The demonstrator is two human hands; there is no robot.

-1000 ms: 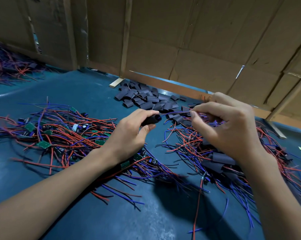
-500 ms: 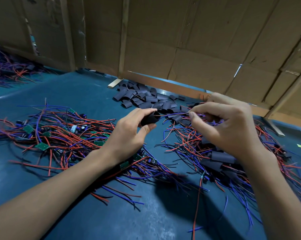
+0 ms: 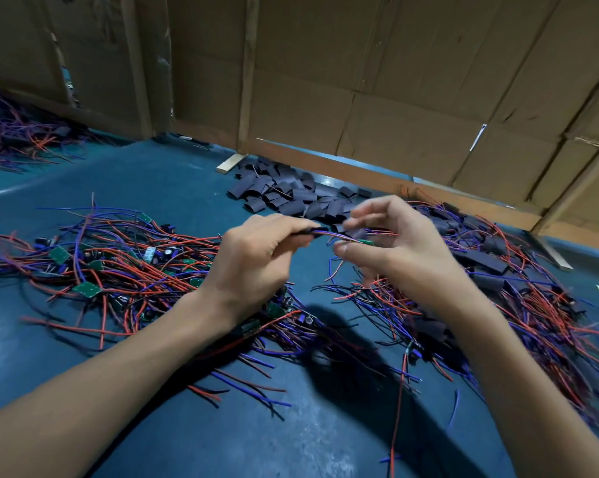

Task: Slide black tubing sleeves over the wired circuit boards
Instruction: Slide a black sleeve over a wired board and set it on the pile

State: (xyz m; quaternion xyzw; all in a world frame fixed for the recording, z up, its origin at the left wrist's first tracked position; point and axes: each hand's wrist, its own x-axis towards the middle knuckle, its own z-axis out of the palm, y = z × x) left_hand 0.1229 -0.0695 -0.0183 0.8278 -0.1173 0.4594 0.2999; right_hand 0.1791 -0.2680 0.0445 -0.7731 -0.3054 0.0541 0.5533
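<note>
My left hand [image 3: 256, 260] pinches a black tubing sleeve [image 3: 306, 232] between thumb and fingers above the blue table. Red and blue wires [image 3: 329, 236] run out of the sleeve's right end toward my right hand [image 3: 398, 250]. A small green circuit board [image 3: 366, 241] shows at the end of those wires, just inside that hand. Its thumb and fingers are spread apart and blurred, and the wires pass between them. A pile of loose black sleeves [image 3: 291, 198] lies just behind both hands.
A tangle of bare wired boards [image 3: 101, 270] covers the table [image 3: 187, 426] to the left. A heap of sleeved boards [image 3: 498, 270] lies to the right. More wires [image 3: 15, 136] sit far left. Cardboard walls [image 3: 377, 81] close the back.
My right hand has loosened from its tight pinch on the wires and spread its fingers. The wires and green board now stick farther out of the sleeve. Both hands rose slightly.
</note>
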